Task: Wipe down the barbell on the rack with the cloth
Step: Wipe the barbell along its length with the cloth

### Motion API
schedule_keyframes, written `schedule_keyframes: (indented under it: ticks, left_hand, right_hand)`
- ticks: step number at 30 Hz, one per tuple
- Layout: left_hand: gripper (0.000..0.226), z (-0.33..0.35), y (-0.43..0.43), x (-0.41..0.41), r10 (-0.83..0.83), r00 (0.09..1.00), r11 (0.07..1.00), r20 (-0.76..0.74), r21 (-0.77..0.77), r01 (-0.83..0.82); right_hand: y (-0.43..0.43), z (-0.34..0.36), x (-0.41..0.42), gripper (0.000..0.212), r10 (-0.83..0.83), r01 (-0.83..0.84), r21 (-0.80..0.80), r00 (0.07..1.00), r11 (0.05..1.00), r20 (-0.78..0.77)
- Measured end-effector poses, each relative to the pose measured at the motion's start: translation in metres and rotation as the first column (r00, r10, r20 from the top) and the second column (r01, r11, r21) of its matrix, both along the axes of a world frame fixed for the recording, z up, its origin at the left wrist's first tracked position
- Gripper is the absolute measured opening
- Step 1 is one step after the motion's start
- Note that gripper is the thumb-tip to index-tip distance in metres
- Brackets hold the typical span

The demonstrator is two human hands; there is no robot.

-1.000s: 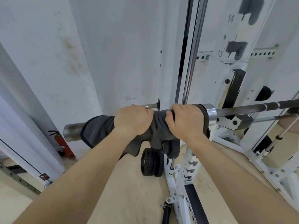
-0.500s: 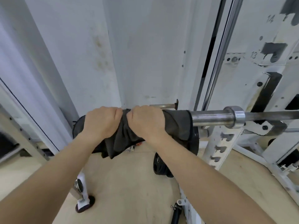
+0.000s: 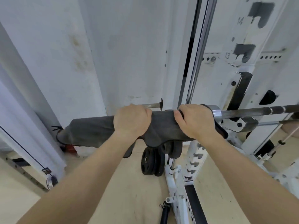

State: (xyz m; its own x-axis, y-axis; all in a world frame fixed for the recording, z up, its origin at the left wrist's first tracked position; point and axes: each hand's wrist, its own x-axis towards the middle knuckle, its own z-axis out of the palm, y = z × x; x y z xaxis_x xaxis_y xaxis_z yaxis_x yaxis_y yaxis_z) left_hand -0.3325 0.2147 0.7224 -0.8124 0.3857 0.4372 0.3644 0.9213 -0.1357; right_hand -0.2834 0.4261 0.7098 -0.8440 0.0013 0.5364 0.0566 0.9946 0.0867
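Note:
A dark grey cloth is draped over the barbell's left sleeve and covers it out to its end. My left hand grips the cloth-wrapped sleeve from above. My right hand grips it too, just left of the shiny collar. The bare barbell shaft runs right from the collar and rests on the white rack's hook. The sleeve itself is hidden under the cloth.
The white rack upright with numbered holes stands behind the collar. A chrome guide rod rises beside it. Black weight plates lean on the floor below the sleeve. A red object sits at the wall's foot.
Both hands and the cloth slid left along the sleeve, baring metal by the collar, then back right. Now the cloth is spread over the sleeve's end and my hands sit farther apart.

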Motion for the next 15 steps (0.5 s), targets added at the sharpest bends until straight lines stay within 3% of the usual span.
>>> schedule_keyframes:
  ticks: [3, 7, 9, 11, 15]
  left_hand:
    - [0.040, -0.013, -0.001, 0.008, -0.011, 0.997, 0.990, -0.079, 0.138, 0.022]
    - [0.037, -0.027, -0.030, 0.025, -0.141, 0.976, 0.987, -0.169, 0.054, 0.152]
    - [0.035, -0.030, -0.062, 0.024, -0.129, 0.972, 0.986, -0.199, 0.078, 0.147]
    - [0.037, -0.030, -0.104, 0.014, -0.041, 0.981, 0.993, -0.188, 0.105, 0.062]
    - [0.056, -0.010, -0.154, -0.020, 0.082, 0.994, 0.987, 0.068, 0.135, -0.091]
  right_hand:
    - [-0.002, 0.017, -0.018, 0.051, -0.009, 0.022, -0.077, 0.986, 0.997, 0.169]
    - [-0.057, 0.035, -0.037, 0.045, 0.095, -0.021, -0.184, 0.909, 0.983, 0.405]
    - [-0.103, 0.037, -0.040, 0.042, 0.164, -0.103, -0.187, 0.922, 0.977, 0.351]
    - [-0.154, 0.027, -0.036, 0.039, 0.176, -0.152, -0.140, 0.967, 0.978, 0.182]
    - [-0.195, -0.008, -0.027, 0.036, 0.166, -0.177, -0.139, 0.982, 0.974, -0.088]
